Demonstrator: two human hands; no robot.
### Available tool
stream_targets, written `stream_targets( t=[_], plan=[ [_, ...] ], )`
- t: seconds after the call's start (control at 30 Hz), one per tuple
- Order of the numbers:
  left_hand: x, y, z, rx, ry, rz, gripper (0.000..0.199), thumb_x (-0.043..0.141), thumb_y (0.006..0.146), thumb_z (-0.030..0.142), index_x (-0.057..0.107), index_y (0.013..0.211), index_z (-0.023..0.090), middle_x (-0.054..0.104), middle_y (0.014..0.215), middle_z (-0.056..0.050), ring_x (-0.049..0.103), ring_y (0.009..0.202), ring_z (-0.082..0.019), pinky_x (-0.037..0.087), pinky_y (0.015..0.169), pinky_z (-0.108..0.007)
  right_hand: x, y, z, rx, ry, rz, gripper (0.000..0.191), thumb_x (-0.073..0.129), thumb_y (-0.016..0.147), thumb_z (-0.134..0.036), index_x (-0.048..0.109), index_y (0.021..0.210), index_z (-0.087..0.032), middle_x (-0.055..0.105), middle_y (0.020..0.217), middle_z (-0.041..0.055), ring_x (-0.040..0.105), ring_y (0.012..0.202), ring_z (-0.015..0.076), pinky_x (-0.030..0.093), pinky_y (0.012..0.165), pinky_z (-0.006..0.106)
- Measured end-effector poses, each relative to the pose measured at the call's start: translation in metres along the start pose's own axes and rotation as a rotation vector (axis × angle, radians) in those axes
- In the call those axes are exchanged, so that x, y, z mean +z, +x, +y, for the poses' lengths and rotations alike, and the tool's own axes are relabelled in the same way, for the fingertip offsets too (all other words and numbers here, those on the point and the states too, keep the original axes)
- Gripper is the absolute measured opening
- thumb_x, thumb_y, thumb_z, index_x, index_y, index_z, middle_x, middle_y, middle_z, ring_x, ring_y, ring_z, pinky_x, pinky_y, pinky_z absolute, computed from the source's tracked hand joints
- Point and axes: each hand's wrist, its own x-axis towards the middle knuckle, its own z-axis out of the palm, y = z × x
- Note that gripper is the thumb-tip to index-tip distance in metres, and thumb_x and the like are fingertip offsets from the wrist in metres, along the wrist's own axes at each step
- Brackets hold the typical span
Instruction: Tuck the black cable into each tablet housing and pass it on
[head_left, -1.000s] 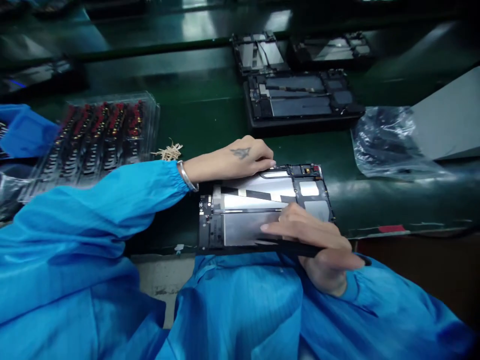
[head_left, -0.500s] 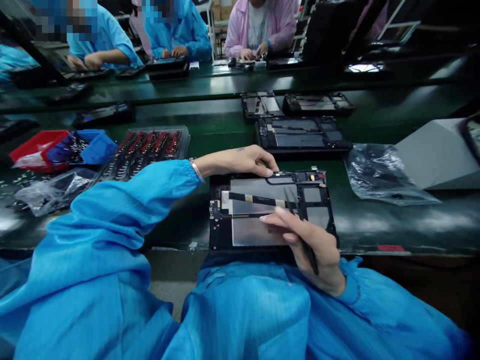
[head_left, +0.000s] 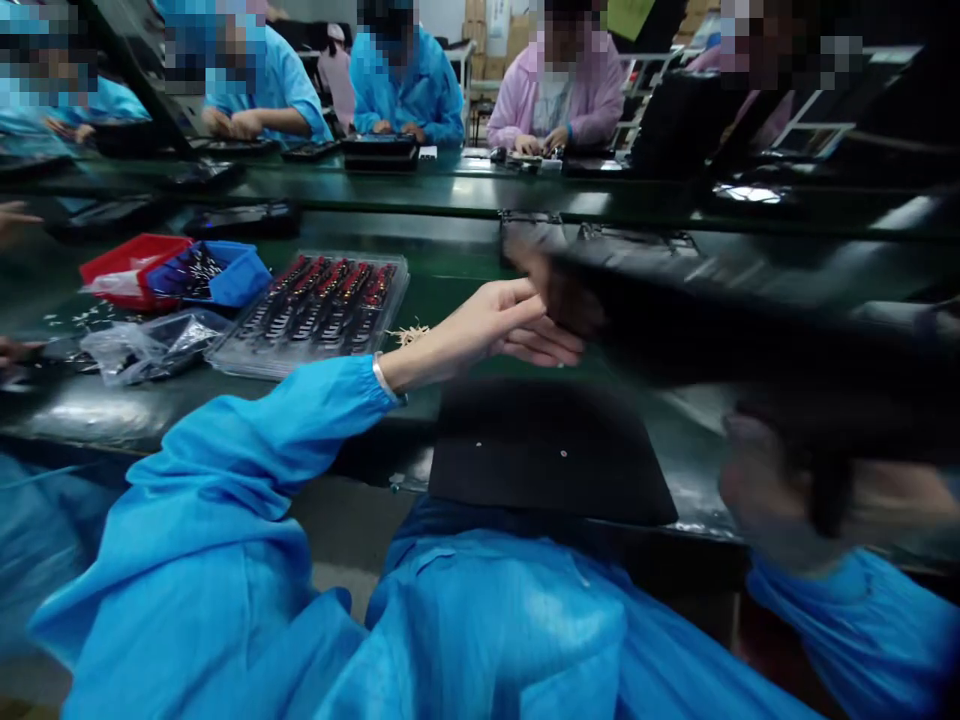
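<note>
My left hand (head_left: 517, 320) reaches forward over the bench with its fingers stretched out and nothing visible in them. Its fingertips overlap a blurred hand (head_left: 559, 285) at the end of a long dark shape (head_left: 735, 320), which looks like another person's sleeved arm from the right. On the right, my right hand (head_left: 780, 500) is smeared by motion below that shape, and something dark lies against it that I cannot make out. A flat black pad (head_left: 555, 450) with two small pale spots lies at the bench edge before me.
Left of my hand stands a clear tray (head_left: 315, 310) of red and black parts. Beyond it are a red bin (head_left: 127, 265), a blue bin (head_left: 240, 275) and a plastic bag (head_left: 154, 345). Wood-coloured slivers (head_left: 412, 335) lie by my wrist. Several people sit across the bench.
The opened tablet that lay before me is gone from there, and the black pad shows. My right hand has swung right. The blurred hand and dark shape have come in; my view has tilted up.
</note>
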Motion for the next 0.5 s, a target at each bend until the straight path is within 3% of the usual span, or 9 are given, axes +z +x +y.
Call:
stream_targets(
  t=[0.07, 0.13, 0.27, 0.4, 0.5],
  plan=[
    [0.007, -0.012, 0.003, 0.031, -0.039, 0.006, 0.045, 0.073, 0.093, 0.058, 0.053, 0.1, 0.019, 0.08, 0.099, -0.008, 0.079, 0.089, -0.017, 0.063, 0.08, -0.027, 0.007, 0.007, -0.007, 0.038, -0.002, 0.242, 0.033, 0.08, 0.083, -0.044, 0.078, 0.116, -0.04, 0.079, 0.113, 0.0069, 0.069, 0.12, 0.0488, 0.053, 0.104, 0.071],
    [0.014, -0.02, 0.007, 0.097, 0.029, 0.041, 0.05, 0.082, 0.086, 0.057, 0.05, 0.095, 0.019, 0.078, 0.081, -0.003, 0.076, 0.069, -0.013, 0.06, 0.065, -0.021, 0.014, 0.016, -0.022, 0.136, 0.112, 0.342, 0.028, 0.082, 0.082, -0.039, 0.079, 0.11, -0.041, 0.08, 0.11, 0.0039, 0.068, 0.121, 0.046, 0.052, 0.105, 0.068],
    [0.023, -0.025, 0.007, 0.147, 0.105, 0.181, 0.047, 0.078, 0.09, 0.056, 0.052, 0.083, 0.018, 0.066, 0.057, 0.004, 0.056, 0.042, -0.005, 0.043, 0.042, -0.014, 0.023, 0.029, -0.046, 0.343, 0.424, 0.146, 0.015, 0.08, 0.085, -0.033, 0.08, 0.099, -0.037, 0.075, 0.127, 0.0004, 0.06, 0.138, 0.0364, 0.052, 0.114, 0.059],
    [0.027, -0.023, -0.002, 0.061, -0.019, 0.265, 0.054, 0.073, 0.092, 0.062, 0.051, 0.072, 0.016, 0.066, 0.056, 0.002, 0.06, 0.043, -0.006, 0.042, 0.041, -0.014, 0.023, 0.034, -0.041, 0.55, 0.553, 0.02, 0.012, 0.08, 0.086, -0.037, 0.079, 0.097, -0.037, 0.07, 0.139, -0.001, 0.06, 0.139, 0.0308, 0.06, 0.108, 0.05],
    [0.025, -0.02, -0.01, -0.025, -0.091, 0.291, 0.057, 0.073, 0.091, 0.062, 0.051, 0.068, 0.015, 0.065, 0.056, 0.001, 0.06, 0.043, -0.005, 0.041, 0.041, -0.013, 0.022, 0.035, -0.03, 0.605, 0.534, -0.086, 0.022, 0.077, 0.088, -0.038, 0.078, 0.11, -0.041, 0.07, 0.14, -0.0001, 0.067, 0.131, 0.0299, 0.063, 0.103, 0.047]
  ],
)
